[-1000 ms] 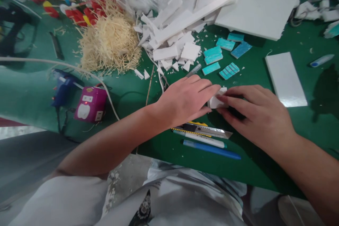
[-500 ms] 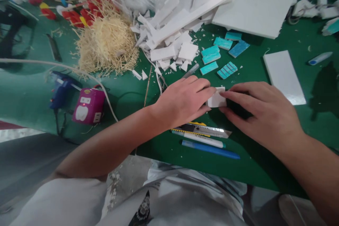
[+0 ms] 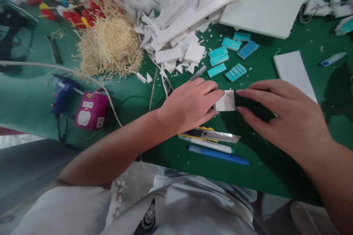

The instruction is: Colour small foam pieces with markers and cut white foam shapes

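A small white foam square (image 3: 226, 101) lies on the green table (image 3: 275, 161). My left hand (image 3: 193, 104) rests over its left edge, fingertips pinching and holding it. My right hand (image 3: 284, 117) hovers just right of the square, fingers stretched out and apart, barely clear of its edge. A utility knife (image 3: 212, 135), a white pen (image 3: 206, 144) and a blue pen (image 3: 219, 155) lie just below my hands. A grey marker (image 3: 198, 73) pokes out above my left hand.
Several teal painted foam pieces (image 3: 226, 58) lie beyond the hands, next to a pile of white foam scraps (image 3: 176, 40) and a heap of pale sticks (image 3: 110, 46). White boards (image 3: 264, 3) and a white panel (image 3: 293, 73) lie right. A magenta device (image 3: 89, 110) and a blue glue gun (image 3: 62, 91) sit left.
My right hand has drawn back to the right, its fingers leaving the foam square. The left hand keeps holding the square, which now lies flatter and more exposed.
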